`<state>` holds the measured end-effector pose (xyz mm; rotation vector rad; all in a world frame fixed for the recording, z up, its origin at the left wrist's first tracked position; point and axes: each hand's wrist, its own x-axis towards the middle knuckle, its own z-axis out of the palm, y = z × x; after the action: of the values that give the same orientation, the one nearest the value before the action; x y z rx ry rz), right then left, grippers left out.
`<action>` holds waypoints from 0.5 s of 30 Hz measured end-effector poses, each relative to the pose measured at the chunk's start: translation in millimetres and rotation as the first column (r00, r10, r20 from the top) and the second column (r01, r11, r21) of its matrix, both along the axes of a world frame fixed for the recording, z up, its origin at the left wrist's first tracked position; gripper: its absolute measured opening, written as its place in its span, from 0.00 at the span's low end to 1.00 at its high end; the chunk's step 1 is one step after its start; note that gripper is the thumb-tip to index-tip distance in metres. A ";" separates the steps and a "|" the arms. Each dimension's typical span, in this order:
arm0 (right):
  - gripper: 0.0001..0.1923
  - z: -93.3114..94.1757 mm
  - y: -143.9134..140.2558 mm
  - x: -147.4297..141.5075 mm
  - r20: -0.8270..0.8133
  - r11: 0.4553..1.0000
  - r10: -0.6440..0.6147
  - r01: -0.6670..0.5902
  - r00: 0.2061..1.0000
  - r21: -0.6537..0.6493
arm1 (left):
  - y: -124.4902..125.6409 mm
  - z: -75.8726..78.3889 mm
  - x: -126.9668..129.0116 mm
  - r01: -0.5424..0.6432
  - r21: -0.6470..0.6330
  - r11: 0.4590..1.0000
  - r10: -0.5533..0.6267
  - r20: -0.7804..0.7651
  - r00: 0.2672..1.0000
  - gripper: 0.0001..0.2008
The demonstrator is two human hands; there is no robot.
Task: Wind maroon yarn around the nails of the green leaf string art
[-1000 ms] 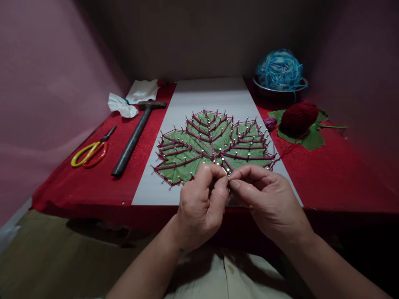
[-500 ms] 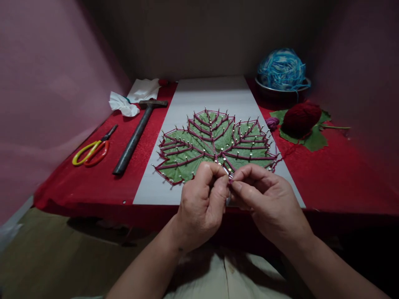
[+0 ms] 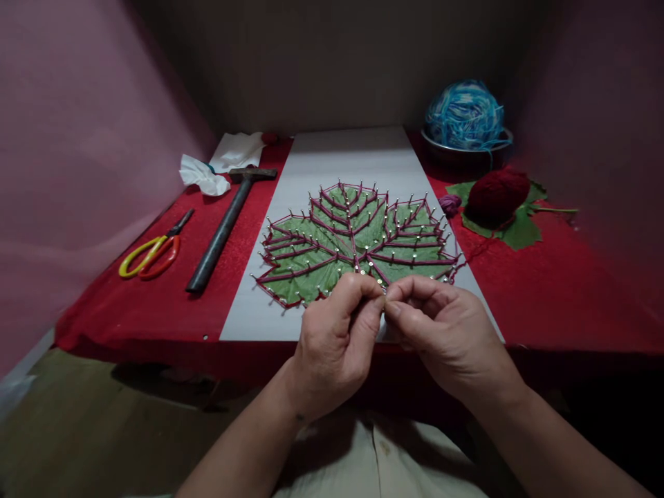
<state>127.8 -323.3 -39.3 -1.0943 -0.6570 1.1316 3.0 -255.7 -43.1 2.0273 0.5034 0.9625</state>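
Note:
A large green leaf [image 3: 295, 282] lies on a white board [image 3: 353, 155]. Nails stand all around its edge and along its veins, with purple-red yarn [image 3: 397, 261] strung between them. Over the board's near edge, at the leaf's base, my left hand [image 3: 339, 335] is closed in a pinch. My right hand [image 3: 451, 335] pinches with thumb and forefinger, its tips meeting the left ones. Both sets of fingertips hold the yarn's end, now mostly hidden by the fingers. A strand runs from the leaf's right edge towards the yarn balls.
On the red cloth [image 3: 544, 297] at left are scissors [image 3: 155, 252], a hammer [image 3: 223, 235] and crumpled white tissue [image 3: 205, 178]. At right sit a small purple yarn ball [image 3: 450, 204], a dark red ball [image 3: 499, 194] on another leaf [image 3: 523, 232], and blue yarn [image 3: 464, 117] in a metal bowl [image 3: 433, 144].
My fingertips have come closer together, covering the bit of purple yarn that showed between them. The view has shifted very slightly; the other things stay put.

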 end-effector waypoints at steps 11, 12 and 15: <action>0.08 -1.5 0.8 -1.2 -0.183 0.998 0.054 -0.060 0.982 -0.026 | 4.0 12.3 -0.8 0.198 -0.373 0.906 -0.194 0.049 0.980 0.10; 0.08 -1.4 1.0 -1.8 -0.209 0.998 0.056 -0.062 0.976 -0.023 | 4.1 12.0 -0.5 0.213 -0.386 0.898 -0.208 0.055 0.976 0.10; 0.09 -0.5 1.9 -3.6 -0.248 0.998 0.050 -0.055 0.968 -0.016 | 5.0 9.6 0.7 0.210 -0.372 0.904 -0.205 0.053 0.977 0.10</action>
<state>124.2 -321.3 -39.7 -0.9391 -0.4800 1.2994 3.7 -250.7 -33.5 1.6864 0.4180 0.6874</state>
